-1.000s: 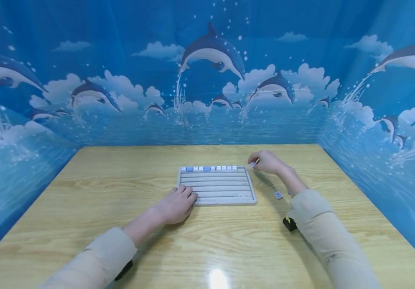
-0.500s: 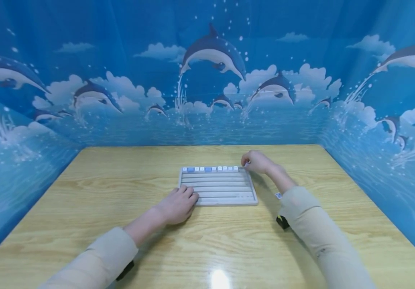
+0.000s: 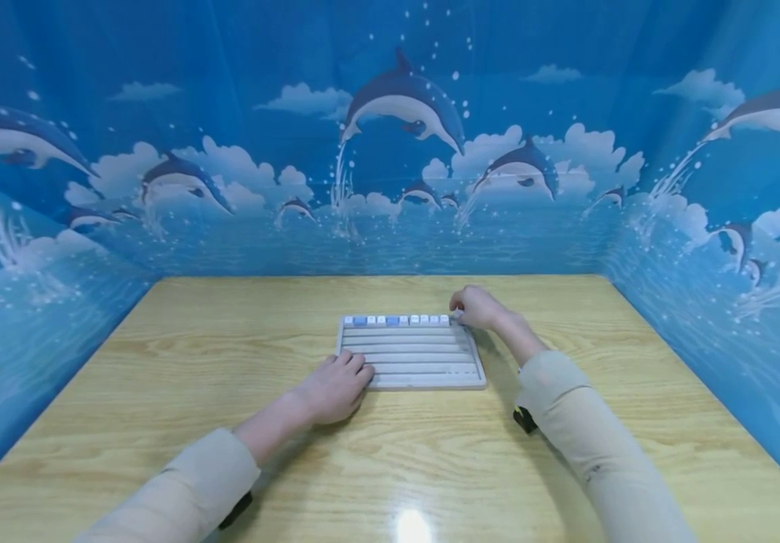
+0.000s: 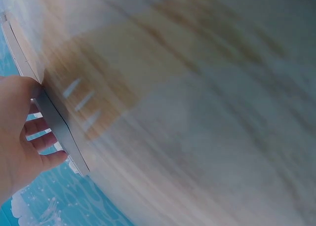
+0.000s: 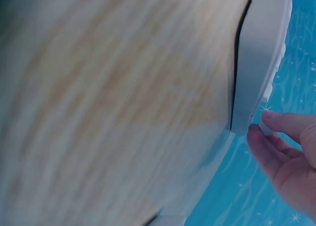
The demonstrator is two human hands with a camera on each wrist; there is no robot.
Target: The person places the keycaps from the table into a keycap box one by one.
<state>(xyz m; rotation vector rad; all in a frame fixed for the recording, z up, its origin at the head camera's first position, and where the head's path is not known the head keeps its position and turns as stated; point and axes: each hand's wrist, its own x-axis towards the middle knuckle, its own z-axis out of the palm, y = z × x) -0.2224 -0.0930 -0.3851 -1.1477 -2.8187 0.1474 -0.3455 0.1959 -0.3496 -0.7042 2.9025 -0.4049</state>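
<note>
A pale keyboard [image 3: 406, 356] lies on the wooden table, mostly bare, with a row of white and blue keycaps [image 3: 393, 320] along its far edge. My left hand [image 3: 337, 383] holds its near left corner. In the left wrist view, the thumb lies against the keyboard's side [image 4: 57, 122] while the fingers reach over the top. At the far right corner, my right hand [image 3: 481, 308] pinches a small white keycap [image 5: 265, 129] between thumb and fingers. That keycap is right at the keyboard's corner, past the end of the row.
A blue curtain [image 3: 390, 234] printed with dolphins surrounds the table [image 3: 241, 324] at the back and both sides. The right sleeve [image 3: 566, 392] covers the table area right of the keyboard. Black bands [image 3: 524, 420] show under the cuffs.
My right hand has moved left with the keycap, from beside the keyboard to its far right corner. The right sleeve now covers loose keycaps seen earlier. My left hand stays put.
</note>
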